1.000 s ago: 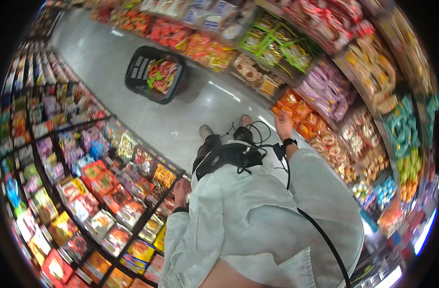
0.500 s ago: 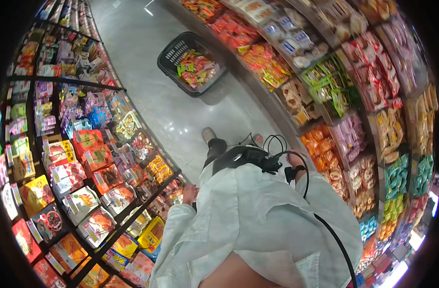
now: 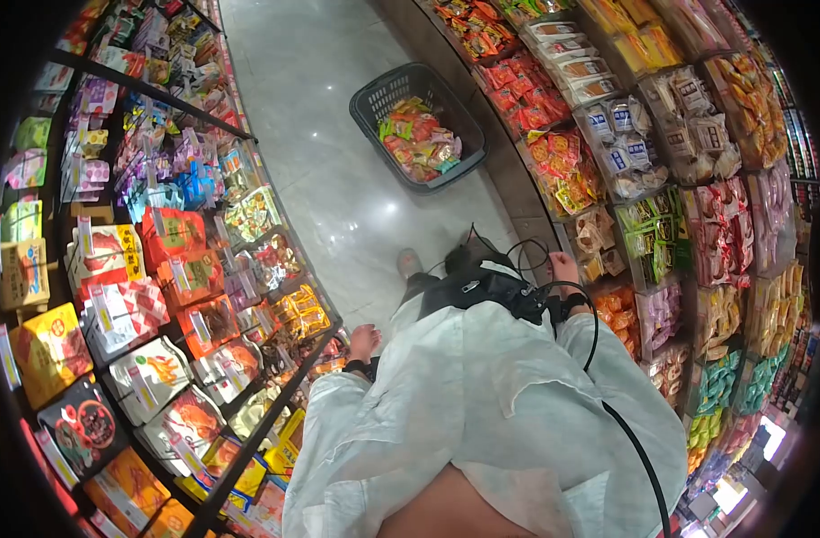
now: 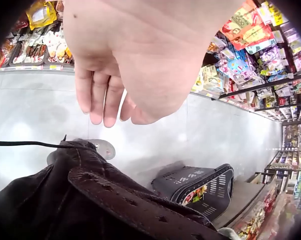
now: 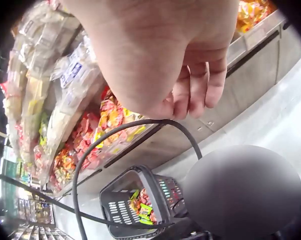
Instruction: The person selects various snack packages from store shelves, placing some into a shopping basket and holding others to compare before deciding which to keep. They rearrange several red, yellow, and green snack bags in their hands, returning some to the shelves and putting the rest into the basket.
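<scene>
My left hand point(image 3: 365, 342) hangs beside the body near the left shelf, its fingers loosely bent and nothing held in the left wrist view point(image 4: 135, 65). My right hand point(image 3: 564, 269) hangs by the right-hand bins, also with nothing in it; its fingers curl loosely in the right wrist view point(image 5: 160, 60). A black cable point(image 5: 90, 150) loops just below that hand. On the floor ahead stands a dark basket point(image 3: 374, 125) holding a pile of colourful wrapped packets point(image 3: 419, 139); neither hand touches it.
Shelves of packaged snacks point(image 3: 195, 278) line the left side. Bins of wrapped sweets and cakes point(image 3: 620, 148) rise on the right. Between them runs a grey floor point(image 3: 311, 152), with a foot point(image 3: 409, 262) on it. The cable point(image 3: 638, 448) also runs down the person's right side.
The basket appears closer and farther right in the head view as the view shifts along the aisle. My right hand has drawn back from the orange packets toward the body.
</scene>
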